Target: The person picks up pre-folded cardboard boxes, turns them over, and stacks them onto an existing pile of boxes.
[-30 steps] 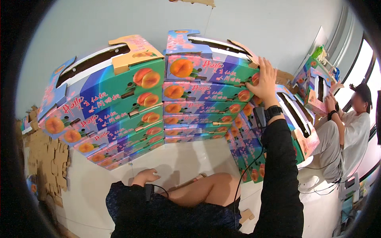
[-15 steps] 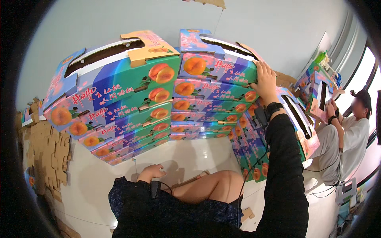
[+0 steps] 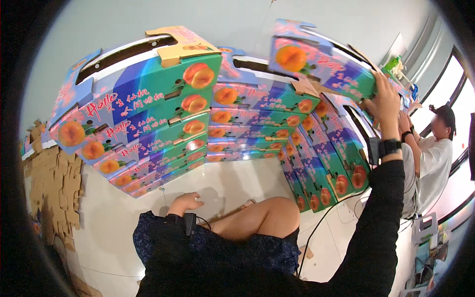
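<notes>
My right hand grips the right end of a printed peach carton, blue, pink and green. The carton is tilted, its left end higher, and is held above the right part of the middle carton stack. It looks slightly blurred. How its far side is supported is hidden. Low in front of me, my left hand hangs beside my bare knee with fingers loosely bent and apart. It holds nothing. On the left stands another tall stack of peach cartons, with slots along their tops.
To the right, a row of cartons leans at an angle. Beyond it a co-worker in a light shirt sits with raised hands. Flat brown cardboard pieces lie at the left. A black cable runs by my right arm.
My right hand has lifted the top carton off the middle stack and moved it up and right. The carton underneath now shows its open top. My left hand stays low.
</notes>
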Demonstrator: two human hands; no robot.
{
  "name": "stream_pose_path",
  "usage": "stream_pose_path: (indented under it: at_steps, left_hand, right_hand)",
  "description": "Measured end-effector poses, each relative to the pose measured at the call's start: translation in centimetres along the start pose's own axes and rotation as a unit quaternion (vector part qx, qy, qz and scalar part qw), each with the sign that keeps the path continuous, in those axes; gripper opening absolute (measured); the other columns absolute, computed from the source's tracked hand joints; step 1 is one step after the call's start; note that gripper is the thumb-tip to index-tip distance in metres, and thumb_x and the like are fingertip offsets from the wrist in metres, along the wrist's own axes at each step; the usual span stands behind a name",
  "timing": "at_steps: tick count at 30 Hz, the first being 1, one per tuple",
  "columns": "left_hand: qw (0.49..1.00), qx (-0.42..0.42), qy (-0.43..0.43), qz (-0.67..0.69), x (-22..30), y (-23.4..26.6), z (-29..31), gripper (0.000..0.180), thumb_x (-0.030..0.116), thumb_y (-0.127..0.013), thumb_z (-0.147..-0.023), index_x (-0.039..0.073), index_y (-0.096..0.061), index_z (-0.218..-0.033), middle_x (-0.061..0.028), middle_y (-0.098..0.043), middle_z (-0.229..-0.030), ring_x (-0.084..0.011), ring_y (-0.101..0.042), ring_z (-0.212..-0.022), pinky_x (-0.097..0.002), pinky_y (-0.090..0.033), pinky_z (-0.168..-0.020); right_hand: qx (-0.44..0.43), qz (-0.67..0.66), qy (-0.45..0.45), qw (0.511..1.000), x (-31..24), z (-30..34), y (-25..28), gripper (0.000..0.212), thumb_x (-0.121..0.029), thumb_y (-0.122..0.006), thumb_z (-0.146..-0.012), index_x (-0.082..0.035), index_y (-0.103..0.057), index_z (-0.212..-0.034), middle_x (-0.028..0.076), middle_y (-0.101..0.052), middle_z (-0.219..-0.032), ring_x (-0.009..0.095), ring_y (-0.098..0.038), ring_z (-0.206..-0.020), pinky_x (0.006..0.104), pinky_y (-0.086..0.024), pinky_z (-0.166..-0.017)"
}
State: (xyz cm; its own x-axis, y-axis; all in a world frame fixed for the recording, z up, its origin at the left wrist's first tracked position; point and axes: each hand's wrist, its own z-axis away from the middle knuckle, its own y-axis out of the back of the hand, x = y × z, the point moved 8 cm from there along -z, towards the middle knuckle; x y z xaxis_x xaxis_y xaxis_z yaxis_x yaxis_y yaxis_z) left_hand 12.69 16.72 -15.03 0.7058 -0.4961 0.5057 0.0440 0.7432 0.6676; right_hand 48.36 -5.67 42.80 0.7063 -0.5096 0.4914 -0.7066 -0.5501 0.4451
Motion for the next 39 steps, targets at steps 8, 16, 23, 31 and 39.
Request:
stream_pose_path:
  at_steps: [8,16,23,31,39]
  left_hand:
    - [1.000,0.006,-0.006,0.002,0.3,-0.8,0.2,0.063,0.050,-0.062,-0.077,0.007,-0.058,-0.123,-0.0209,-0.059,-0.121,-0.0361,-0.054,-0.114,-0.0403,-0.043,-0.096]
    - [1.000,0.018,-0.013,-0.007,1.6,-0.2,1.7,0.062,0.050,-0.062,-0.077,0.006,-0.059,-0.121,-0.0214,-0.059,-0.120,-0.0360,-0.055,-0.113,-0.0401,-0.043,-0.095]
    - [1.000,0.006,-0.009,-0.016,1.3,-1.1,1.8,0.063,0.050,-0.062,-0.077,0.007,-0.057,-0.123,-0.0208,-0.059,-0.121,-0.0353,-0.055,-0.113,-0.0397,-0.043,-0.096]
    - [1.000,0.003,-0.017,-0.025,1.3,-1.3,0.4,0.062,0.050,-0.063,-0.076,0.007,-0.059,-0.121,-0.0209,-0.060,-0.119,-0.0343,-0.055,-0.113,-0.0398,-0.043,-0.096]
    - [1.000,0.008,-0.020,-0.022,1.6,-1.3,0.5,0.062,0.049,-0.063,-0.077,0.007,-0.058,-0.122,-0.0197,-0.059,-0.121,-0.0338,-0.055,-0.114,-0.0396,-0.043,-0.096]
  right_hand:
    - [-0.073,0.196,-0.157,0.965,8.1,10.4,5.8,0.072,-0.032,-0.078,-0.054,-0.014,-0.053,-0.119,0.007,-0.060,-0.111,0.027,-0.054,-0.111,0.0448,-0.041,-0.089]
    - [-0.192,0.225,-0.210,0.932,1.6,14.5,4.5,0.064,-0.040,-0.077,-0.057,-0.008,-0.053,-0.107,0.007,-0.057,-0.105,0.026,-0.053,-0.103,0.0408,-0.037,-0.091]
    - [-0.083,0.185,-0.165,0.965,1.4,16.3,4.1,0.065,-0.042,-0.075,-0.059,-0.009,-0.053,-0.111,0.005,-0.057,-0.109,0.023,-0.051,-0.108,0.0409,-0.030,-0.099]
    - [-0.095,0.155,-0.152,0.972,1.6,17.3,4.4,0.072,-0.035,-0.075,-0.061,-0.006,-0.049,-0.121,0.005,-0.054,-0.116,0.025,-0.050,-0.109,0.0425,-0.032,-0.097]
    - [-0.078,0.139,-0.141,0.977,1.8,17.9,4.6,0.074,-0.031,-0.073,-0.063,-0.005,-0.046,-0.126,0.009,-0.054,-0.119,0.027,-0.049,-0.113,0.0425,-0.033,-0.099]
